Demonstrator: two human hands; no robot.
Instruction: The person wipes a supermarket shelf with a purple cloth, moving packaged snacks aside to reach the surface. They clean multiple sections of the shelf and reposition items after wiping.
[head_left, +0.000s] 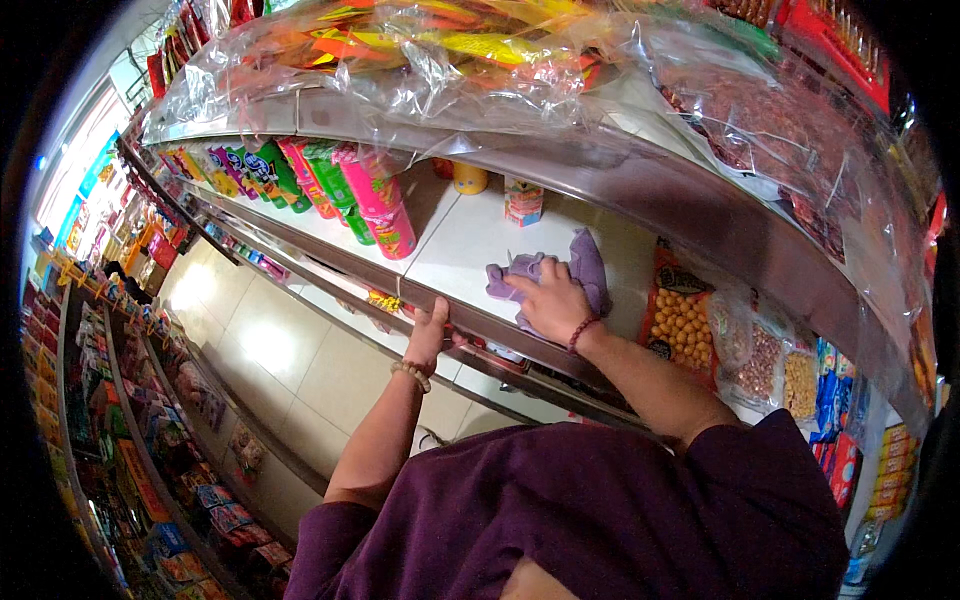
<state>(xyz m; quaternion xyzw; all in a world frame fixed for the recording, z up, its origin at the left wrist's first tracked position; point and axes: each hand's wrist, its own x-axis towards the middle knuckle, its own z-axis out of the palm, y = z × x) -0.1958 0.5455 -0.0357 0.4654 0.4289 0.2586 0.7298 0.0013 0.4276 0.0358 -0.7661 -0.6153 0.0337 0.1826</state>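
My right hand (555, 301) presses a crumpled purple cloth (589, 266) onto the white surface of a store shelf (450, 266). The fingers spread over the cloth, and part of it bunches up beyond them. At the shelf's brown front edge (495, 319), my left hand (429, 337) grips the strip, thumb on top and fingers curled below, partly hidden. Behind the cloth stands a small printed carton (523, 202), with a yellow container (470, 178) to its left. Pink and green snack tubs (384, 214) are stacked on the shelf left of the cloth.
Right of my forearm lie clear bags of round snacks (681, 322) and nuts (757, 364). Plastic-wrapped goods (450, 52) overhang from the shelf above, whose brown edge (675, 195) curves close over my hands. A tiled aisle (277, 345) and another stocked rack (150, 450) are at left.
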